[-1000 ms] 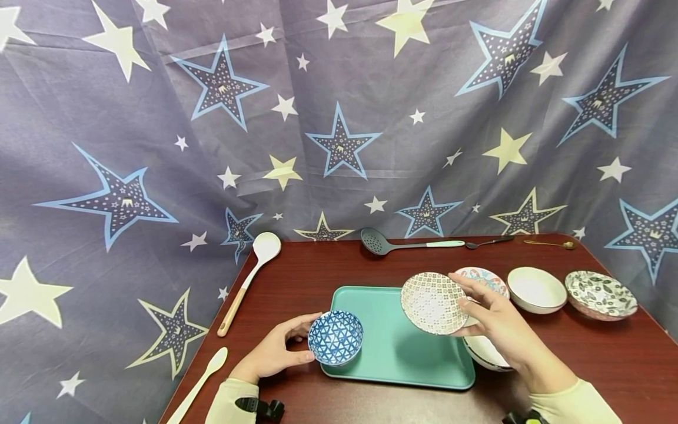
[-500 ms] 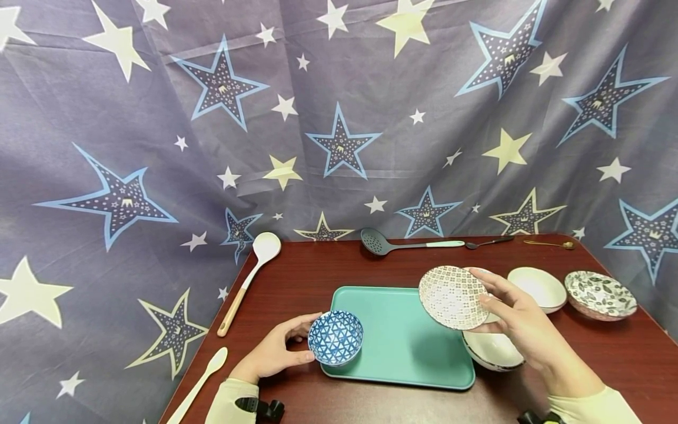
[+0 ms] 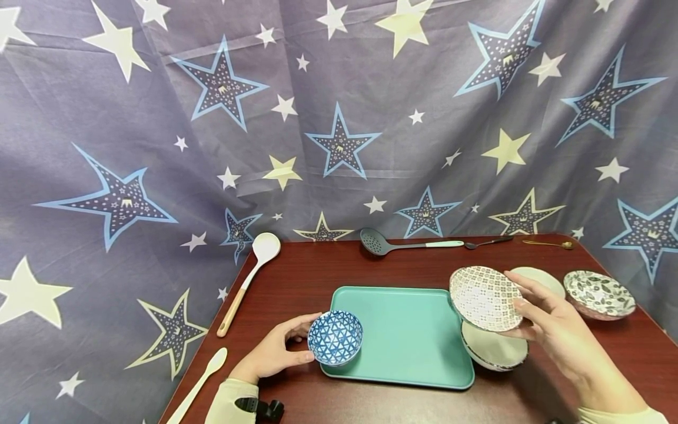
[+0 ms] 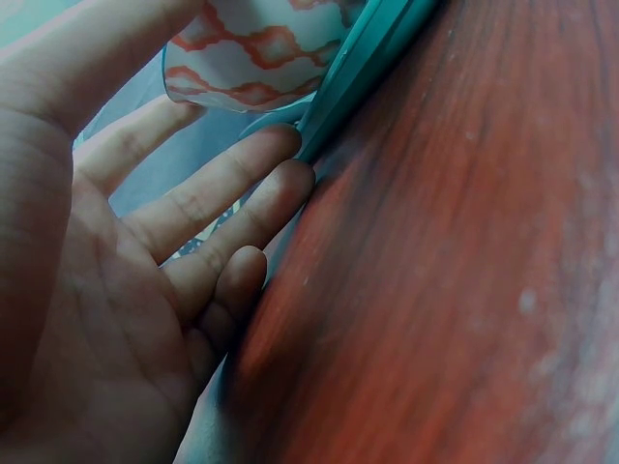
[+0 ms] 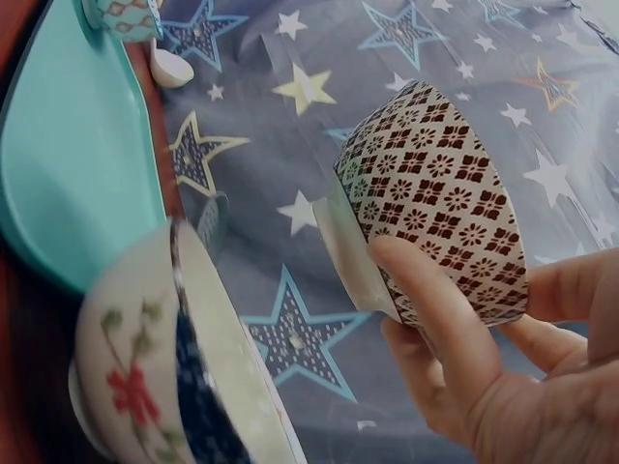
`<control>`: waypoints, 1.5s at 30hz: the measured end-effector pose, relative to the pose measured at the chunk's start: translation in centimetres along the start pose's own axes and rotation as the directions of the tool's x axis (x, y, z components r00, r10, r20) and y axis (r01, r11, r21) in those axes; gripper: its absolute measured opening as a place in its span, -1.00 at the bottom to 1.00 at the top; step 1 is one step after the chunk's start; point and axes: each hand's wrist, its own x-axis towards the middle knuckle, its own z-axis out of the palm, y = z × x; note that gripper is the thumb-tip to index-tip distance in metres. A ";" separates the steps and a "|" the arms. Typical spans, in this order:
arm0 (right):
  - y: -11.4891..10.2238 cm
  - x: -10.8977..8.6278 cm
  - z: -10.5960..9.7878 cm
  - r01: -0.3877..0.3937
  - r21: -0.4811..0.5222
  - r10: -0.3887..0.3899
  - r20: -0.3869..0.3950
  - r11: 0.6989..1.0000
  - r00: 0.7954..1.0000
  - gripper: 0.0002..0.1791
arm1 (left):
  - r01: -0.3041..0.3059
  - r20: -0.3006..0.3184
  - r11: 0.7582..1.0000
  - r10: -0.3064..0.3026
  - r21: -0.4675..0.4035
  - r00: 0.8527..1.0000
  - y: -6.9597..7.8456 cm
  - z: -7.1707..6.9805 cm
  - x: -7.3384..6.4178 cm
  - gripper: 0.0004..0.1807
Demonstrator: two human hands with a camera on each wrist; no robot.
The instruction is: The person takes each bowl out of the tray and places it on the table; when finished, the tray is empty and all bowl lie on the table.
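Observation:
My left hand pinches a small bowl with a blue-and-white triangle pattern inside at the left end of the green tray. Its outside shows orange markings in the left wrist view, where the hand's lower fingers reach out loosely under it. My right hand grips a tilted bowl with a brown-on-cream pattern, raised off the table. The right wrist view shows the fingers around that bowl's wall and foot. Below it, beside the tray's right edge, sits a cream bowl with a dark rim.
A white bowl, partly covered, and a leaf-patterned bowl stand at the right. Along the back lie a grey skimmer, a dark spoon and a gold spoon. A white ladle and a pale spoon lie left.
My right hand has carried the brown-patterned bowl to the right, from over the tray to beyond its right edge, uncovering more of the dark-rimmed bowl. My left hand and the blue bowl have stayed put.

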 end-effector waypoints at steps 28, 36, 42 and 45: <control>1.8 -5.4 -9.3 0.051 0.231 -0.047 -0.022 0.972 0.999 -0.30 | -0.007 0.006 1.000 0.007 -0.001 1.000 -0.1 0.0 0.0 -0.17; 2.6 -6.6 -10.9 0.041 0.123 -0.029 -0.100 0.992 0.995 -0.31 | -0.009 0.005 1.000 0.009 0.005 1.000 -0.2 0.0 0.0 -0.17; 3.0 -7.4 -11.9 -0.008 0.096 0.016 -0.078 0.995 0.997 -0.29 | 0.010 0.006 1.000 -0.010 0.002 1.000 -0.1 0.0 0.0 -0.17; 3.2 -7.7 -12.1 -0.016 0.107 0.024 -0.070 0.994 0.997 -0.29 | 0.006 0.008 1.000 -0.006 -0.001 1.000 -0.1 0.0 0.0 -0.17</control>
